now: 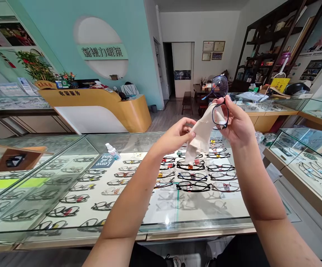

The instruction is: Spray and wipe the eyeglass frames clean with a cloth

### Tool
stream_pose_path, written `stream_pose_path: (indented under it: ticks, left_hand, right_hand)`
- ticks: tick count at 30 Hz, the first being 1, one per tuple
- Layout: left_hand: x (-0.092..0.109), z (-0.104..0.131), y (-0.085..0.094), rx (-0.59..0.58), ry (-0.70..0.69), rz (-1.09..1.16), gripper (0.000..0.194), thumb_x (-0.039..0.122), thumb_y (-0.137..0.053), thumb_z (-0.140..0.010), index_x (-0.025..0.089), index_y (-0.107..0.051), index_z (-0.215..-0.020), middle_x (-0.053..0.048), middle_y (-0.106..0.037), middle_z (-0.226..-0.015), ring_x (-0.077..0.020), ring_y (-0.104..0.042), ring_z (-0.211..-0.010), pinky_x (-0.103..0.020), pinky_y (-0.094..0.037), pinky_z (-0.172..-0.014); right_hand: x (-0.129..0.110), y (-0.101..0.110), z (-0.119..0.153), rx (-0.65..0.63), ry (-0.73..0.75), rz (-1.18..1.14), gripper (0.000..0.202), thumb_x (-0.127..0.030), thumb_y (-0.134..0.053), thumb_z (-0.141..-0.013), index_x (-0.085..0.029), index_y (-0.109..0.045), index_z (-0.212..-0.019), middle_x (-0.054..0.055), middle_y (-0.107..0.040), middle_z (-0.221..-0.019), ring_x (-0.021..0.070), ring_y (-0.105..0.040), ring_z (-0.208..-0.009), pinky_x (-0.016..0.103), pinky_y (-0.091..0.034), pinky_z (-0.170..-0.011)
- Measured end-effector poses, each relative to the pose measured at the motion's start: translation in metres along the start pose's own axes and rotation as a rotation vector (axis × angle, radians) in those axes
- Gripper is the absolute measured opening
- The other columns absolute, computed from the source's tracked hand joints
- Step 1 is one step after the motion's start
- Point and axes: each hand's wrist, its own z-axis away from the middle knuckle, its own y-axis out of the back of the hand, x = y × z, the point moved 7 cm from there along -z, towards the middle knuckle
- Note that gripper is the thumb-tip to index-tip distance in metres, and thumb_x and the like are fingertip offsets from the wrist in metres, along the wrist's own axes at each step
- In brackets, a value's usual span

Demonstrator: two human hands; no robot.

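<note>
Raised above the glass display case, my right hand (237, 120) pinches a pair of dark blue glasses (220, 87) near the bridge, with the frame turned upright, one lens above the other. My left hand (179, 135) is closed on a pale cream cloth (201, 135). The cloth hangs down between the hands, and its upper end reaches the glasses beside the lower lens. Rows of glasses (193, 186) lie beneath, in the case.
A white spray bottle (112, 152) stands on the glass display case (147, 236), left of my left arm. An open wooden box (16, 158) sits at the far left. Behind are a yellow counter (138, 113) and another display case (311, 159) at right.
</note>
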Motion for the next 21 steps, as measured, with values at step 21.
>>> stream_pose_path:
  ticks: [21]
  left_hand:
    - [0.008,0.007,0.032,0.15,0.075,0.011,0.057,0.07,-0.091,-0.083,0.021,-0.064,-0.088,0.002,-0.062,-0.078,-0.0127,-0.051,-0.067,-0.025,-0.039,-0.061]
  right_hand:
    - [0.0,0.041,-0.022,0.039,0.001,-0.01,0.035,-0.059,-0.092,-0.089,-0.028,-0.077,-0.096,0.001,-0.077,-0.092,0.02,-0.077,-0.087,0.033,-0.068,-0.069]
